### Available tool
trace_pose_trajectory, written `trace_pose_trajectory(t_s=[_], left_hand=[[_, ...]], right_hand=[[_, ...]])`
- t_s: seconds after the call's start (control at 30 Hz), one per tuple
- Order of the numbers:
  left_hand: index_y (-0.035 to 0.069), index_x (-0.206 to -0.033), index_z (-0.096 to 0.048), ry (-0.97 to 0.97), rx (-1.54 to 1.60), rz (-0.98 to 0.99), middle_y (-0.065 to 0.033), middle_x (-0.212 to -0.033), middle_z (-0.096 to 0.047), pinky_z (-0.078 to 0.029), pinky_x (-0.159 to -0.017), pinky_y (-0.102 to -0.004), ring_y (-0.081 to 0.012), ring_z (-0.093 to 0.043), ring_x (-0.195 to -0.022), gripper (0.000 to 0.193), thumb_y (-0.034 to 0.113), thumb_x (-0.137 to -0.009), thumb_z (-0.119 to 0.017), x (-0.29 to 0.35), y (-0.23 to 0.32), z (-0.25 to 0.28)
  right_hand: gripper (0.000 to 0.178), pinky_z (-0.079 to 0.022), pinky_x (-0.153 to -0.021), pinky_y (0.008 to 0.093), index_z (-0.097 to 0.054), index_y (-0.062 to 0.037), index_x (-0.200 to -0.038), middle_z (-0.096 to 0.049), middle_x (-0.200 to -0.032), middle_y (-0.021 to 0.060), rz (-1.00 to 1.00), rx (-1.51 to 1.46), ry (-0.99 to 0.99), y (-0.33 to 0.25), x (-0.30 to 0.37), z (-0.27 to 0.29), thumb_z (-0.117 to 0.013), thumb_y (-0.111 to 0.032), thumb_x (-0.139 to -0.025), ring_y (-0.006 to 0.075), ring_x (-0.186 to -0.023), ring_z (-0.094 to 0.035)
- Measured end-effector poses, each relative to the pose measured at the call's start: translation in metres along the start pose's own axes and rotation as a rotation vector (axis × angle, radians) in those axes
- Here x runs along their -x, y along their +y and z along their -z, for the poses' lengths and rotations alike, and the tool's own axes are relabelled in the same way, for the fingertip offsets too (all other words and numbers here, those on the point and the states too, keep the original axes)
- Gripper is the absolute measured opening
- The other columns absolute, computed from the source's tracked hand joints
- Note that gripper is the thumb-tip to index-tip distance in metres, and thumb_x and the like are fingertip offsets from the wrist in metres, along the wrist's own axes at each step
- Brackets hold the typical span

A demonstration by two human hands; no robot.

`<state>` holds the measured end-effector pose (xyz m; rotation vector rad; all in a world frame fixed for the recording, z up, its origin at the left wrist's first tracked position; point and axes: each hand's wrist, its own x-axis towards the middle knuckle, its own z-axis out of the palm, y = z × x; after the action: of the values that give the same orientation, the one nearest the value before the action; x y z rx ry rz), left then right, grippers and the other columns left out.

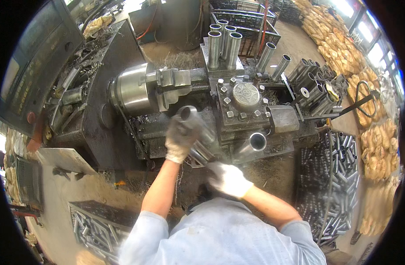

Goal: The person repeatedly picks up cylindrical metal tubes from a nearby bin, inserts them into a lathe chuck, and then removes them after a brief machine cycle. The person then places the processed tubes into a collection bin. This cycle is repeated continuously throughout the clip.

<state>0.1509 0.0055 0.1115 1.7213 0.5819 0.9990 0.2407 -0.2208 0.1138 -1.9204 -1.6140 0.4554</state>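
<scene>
My left hand (182, 138), in a dirty white glove, is closed around a shiny metal tube (201, 130) in front of the lathe; the tube's open end tips up past my fingers. Between my hands another stretch of shiny tube (200, 153) shows, and blur hides whether it is a second piece. At its lower end is my gloved right hand (226, 179), fingers curled and smeared by motion. Just right of my hands, a separate tube (251, 145) leans on the machine with its open end up. The lathe chuck (134, 88) is beyond my left hand, its jaws without a tube.
The tool post (245, 95) with several bolts stands ahead. Several upright tubes (224, 44) stand behind it, and more tubes (315, 88) crowd the right side. Crates of tubes lie at lower right (342, 176) and lower left (92, 232). A control panel (39, 66) is at left.
</scene>
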Motion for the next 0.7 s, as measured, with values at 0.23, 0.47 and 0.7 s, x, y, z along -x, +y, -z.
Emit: trace_pose_trajectory(t_s=[0.23,0.47,0.7], left_hand=[[0.003,-0.138,-0.059,0.125,1.148,0.49,-0.0134,-0.121,-0.072,-0.062,-0.096,-0.047,-0.029,-0.074,-0.105,0.073,0.064,-0.099,-0.068,0.057,0.0,0.094],[0.007,-0.129,-0.064,0.259,1.03,0.716,-0.0106,-0.114,-0.072,-0.058,-0.099,-0.0458,-0.0285,-0.071,-0.103,0.085,0.084,-0.099,-0.041,0.067,0.011,0.062],[0.009,-0.154,-0.05,-0.011,1.339,0.316,-0.0125,-0.147,-0.061,-0.044,-0.119,-0.0477,-0.0323,-0.06,-0.135,0.076,0.069,-0.109,-0.038,0.05,0.011,0.021]], right_hand=[[0.032,-0.061,-0.073,0.0519,-0.072,-0.0069,-0.111,-0.074,-0.088,0.0238,-0.162,0.196,-0.054,0.016,-0.08,-0.061,-0.074,-0.03,-0.088,0.0381,-0.083,-0.077],[0.067,-0.057,-0.093,0.04,-0.067,0.004,-0.131,-0.075,-0.112,0.0241,-0.314,-0.602,-0.134,-0.021,-0.104,0.017,-0.078,-0.044,-0.086,0.0334,-0.105,-0.073],[0.085,-0.058,-0.091,0.0408,-0.058,0.0013,-0.139,-0.074,-0.111,0.02,-0.419,-0.522,-0.226,-0.075,-0.113,0.065,-0.09,-0.045,-0.075,0.029,-0.1,-0.073]])
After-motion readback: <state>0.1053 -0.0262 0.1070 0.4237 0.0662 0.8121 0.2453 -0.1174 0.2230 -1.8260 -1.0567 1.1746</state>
